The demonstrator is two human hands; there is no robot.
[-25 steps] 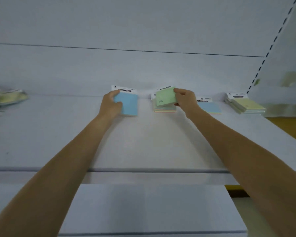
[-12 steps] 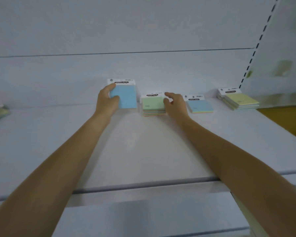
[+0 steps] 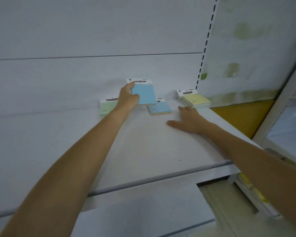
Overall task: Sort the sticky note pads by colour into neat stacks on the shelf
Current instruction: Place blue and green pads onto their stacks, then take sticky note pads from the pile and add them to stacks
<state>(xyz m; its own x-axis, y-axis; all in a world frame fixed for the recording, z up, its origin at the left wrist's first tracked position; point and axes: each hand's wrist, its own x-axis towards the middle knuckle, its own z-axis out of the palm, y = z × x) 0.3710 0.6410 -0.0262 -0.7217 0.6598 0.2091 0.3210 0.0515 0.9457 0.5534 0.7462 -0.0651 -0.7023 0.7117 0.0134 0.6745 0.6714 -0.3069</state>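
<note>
So on the far left there's a green stack (image 3: 107,107) of sticky note pads sitting on the white shelf (image 3: 143,151), pushed back near the far wall, and the left forearm partly covers it. Next over, the left hand (image 3: 128,98) has a blue pad (image 3: 144,93) with its fingers (image 3: 135,96) curled round the pad's left edge. The pad is lifted off the shelf and tipped up so the blue face and the white header card show. Its lower right corner overlaps the blue stack (image 3: 161,108), which lies flat on the shelf just right of it.

Further right, the right hand (image 3: 190,120) rests palm down on the shelf, fingers straight and spread apart, holding nothing. Its far fingertip sits just beside the yellow-topped stack (image 3: 196,100), can't really tell if it touches. That stack sits far right, close to the slotted upright (image 3: 206,43).
</note>
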